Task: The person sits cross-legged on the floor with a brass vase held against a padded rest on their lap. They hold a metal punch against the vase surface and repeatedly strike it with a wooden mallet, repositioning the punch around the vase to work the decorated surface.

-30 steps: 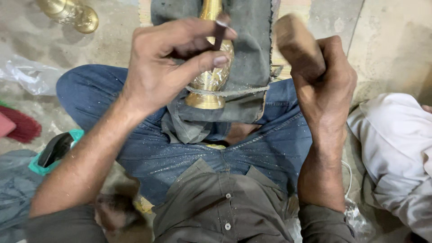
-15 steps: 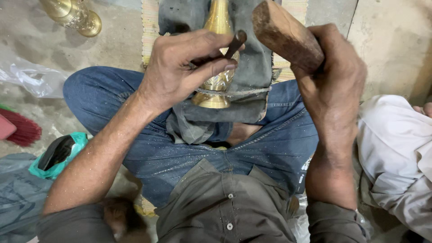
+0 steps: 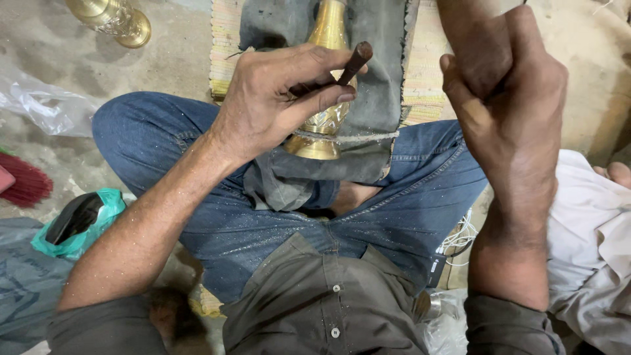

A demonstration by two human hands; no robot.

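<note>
A brass vase (image 3: 322,98) lay on a dark grey cloth (image 3: 374,85) across the person's lap. The left hand (image 3: 282,98) pinched a thin punch (image 3: 353,62) against it. The right hand (image 3: 509,85), raised beside, was clenched around a wooden handle (image 3: 463,26). Another brass piece (image 3: 115,20) stood well apart.

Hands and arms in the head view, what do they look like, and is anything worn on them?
Both the left hand and right hand are bare, without gloves, rings or a watch in view. Both forearms are bare too, dusted with fine glittering specks. Dark olive-grey sleeves are rolled up near the elbows, part of a buttoned shirt of the same colour.
</note>
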